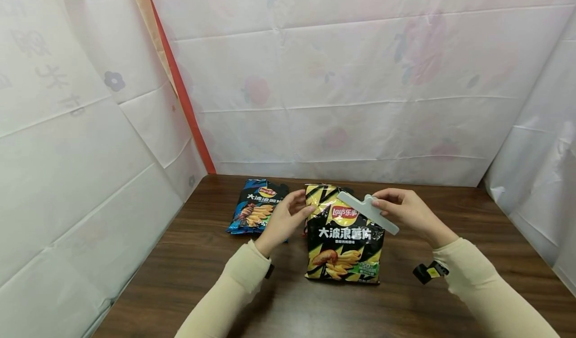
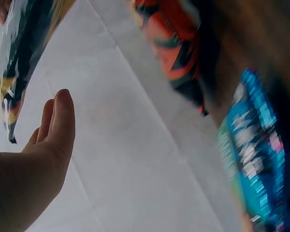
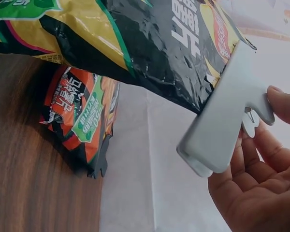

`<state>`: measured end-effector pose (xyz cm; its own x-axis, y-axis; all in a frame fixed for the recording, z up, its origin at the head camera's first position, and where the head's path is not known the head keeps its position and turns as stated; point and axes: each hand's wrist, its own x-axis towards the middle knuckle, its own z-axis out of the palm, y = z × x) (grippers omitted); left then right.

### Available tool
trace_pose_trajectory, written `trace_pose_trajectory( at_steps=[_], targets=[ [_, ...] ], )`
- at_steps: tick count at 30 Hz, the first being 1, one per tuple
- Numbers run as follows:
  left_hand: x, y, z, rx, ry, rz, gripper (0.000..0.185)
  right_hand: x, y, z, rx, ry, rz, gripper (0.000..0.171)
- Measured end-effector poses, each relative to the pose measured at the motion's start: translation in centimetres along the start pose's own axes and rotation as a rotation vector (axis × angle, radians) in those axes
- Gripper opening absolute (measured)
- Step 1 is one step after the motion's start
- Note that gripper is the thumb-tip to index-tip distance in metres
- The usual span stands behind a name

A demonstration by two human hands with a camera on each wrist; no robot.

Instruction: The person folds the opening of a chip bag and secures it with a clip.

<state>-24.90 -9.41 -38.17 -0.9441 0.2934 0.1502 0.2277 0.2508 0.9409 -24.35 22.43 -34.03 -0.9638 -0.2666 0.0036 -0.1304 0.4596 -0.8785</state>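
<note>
A grey sealing clip (image 1: pixel 367 212) is pinched by its tabs in the right hand (image 1: pixel 407 212), its long axis slanted from upper left down to lower right across the top of the black-and-yellow chip bag (image 1: pixel 344 238), which stands on the wooden table (image 1: pixel 189 258). The bag's upper left corner is touched by the straight fingers of the left hand (image 1: pixel 285 218), nothing being grasped there. The bag mouth lies just left of and below the right-hand pinch, so the right hand is nearer the clip. A blue chip bag (image 1: pixel 254 212) lies just beyond the left hand, and an orange chip bag (image 3: pixel 82 118) behind.
</note>
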Motion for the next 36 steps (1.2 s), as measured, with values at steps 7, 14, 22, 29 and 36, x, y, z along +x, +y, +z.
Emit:
trace_pose_trajectory(
  at_steps=[7, 14, 22, 29, 36],
  targets=[
    [-1.4, -1.9, 1.4, -0.059, -0.048, -0.094, 0.072, 0.0, 0.7, 0.4, 0.035, 0.027, -0.001, 0.048],
    [-2.7, -3.5, 2.6, -0.065, -0.17, -0.16, 0.076, -0.1, 1.0, 0.7, 0.114, 0.036, 0.031, 0.052],
    [-3.7, -3.9, 3.2, -0.076, -0.239, -0.163, 0.079, 0.2, 1.5, 0.9, 0.228, 0.036, 0.064, 0.059],
    [-3.6, -3.8, 3.5, -0.1, -0.26, -0.184, 0.085, 0.5, 2.2, 1.1, 0.311, 0.042, 0.072, 0.058],
    [-3.5, -3.6, 3.8, -0.181, -0.283, -0.138, 0.081, 0.4, 2.3, 1.2, 0.357, 0.046, 0.088, 0.061]
  ],
)
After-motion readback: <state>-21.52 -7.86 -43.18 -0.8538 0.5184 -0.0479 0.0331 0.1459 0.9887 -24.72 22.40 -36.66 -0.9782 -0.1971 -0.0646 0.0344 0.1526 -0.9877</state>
